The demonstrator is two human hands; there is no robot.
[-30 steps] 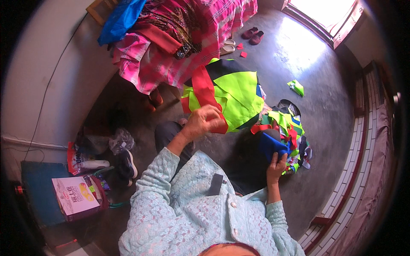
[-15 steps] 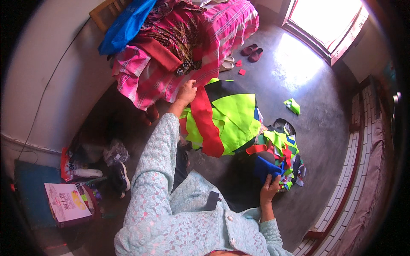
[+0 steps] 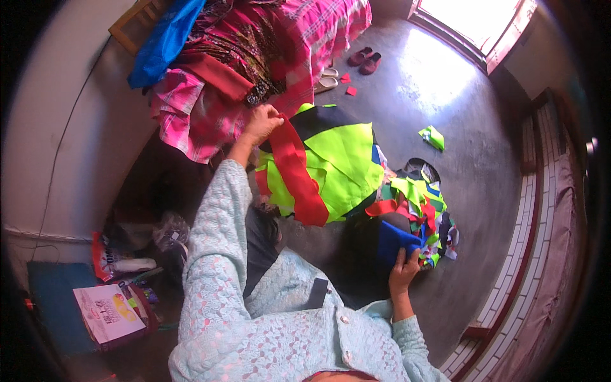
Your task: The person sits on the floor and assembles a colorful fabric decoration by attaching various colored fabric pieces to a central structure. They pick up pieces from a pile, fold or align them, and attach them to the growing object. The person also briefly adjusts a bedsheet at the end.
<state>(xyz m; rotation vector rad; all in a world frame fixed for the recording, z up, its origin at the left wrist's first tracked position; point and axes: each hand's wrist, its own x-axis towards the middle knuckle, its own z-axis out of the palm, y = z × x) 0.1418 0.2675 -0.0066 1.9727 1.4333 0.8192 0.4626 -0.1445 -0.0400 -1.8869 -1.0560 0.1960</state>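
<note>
At the upper end of a long red fabric strip (image 3: 294,162), my left hand (image 3: 263,125) pinches the cloth between thumb and fingers. The strip hangs slantwise across a spread of lime-green fabric pieces (image 3: 347,165), with a black fabric piece (image 3: 321,121) at the far side. My right hand (image 3: 403,272) grips a folded blue fabric piece (image 3: 396,242) over my dark-clothed lap. Just beyond that hand lies a heap of mixed scraps (image 3: 417,197) in lime, red, green and white. What supports the lime pieces is hidden under them.
A pink checked cloth (image 3: 305,38) covers furniture at the far left, with a blue bag (image 3: 167,48) beside it. Dark red shoes (image 3: 366,60) and a lime scrap (image 3: 433,137) lie on the floor. A box with a white lid (image 3: 108,312) stands at the near left.
My left hand has drawn the upper end of the red strip a little leftward. The right hand keeps hold of the blue piece. The whole view has shifted slightly.
</note>
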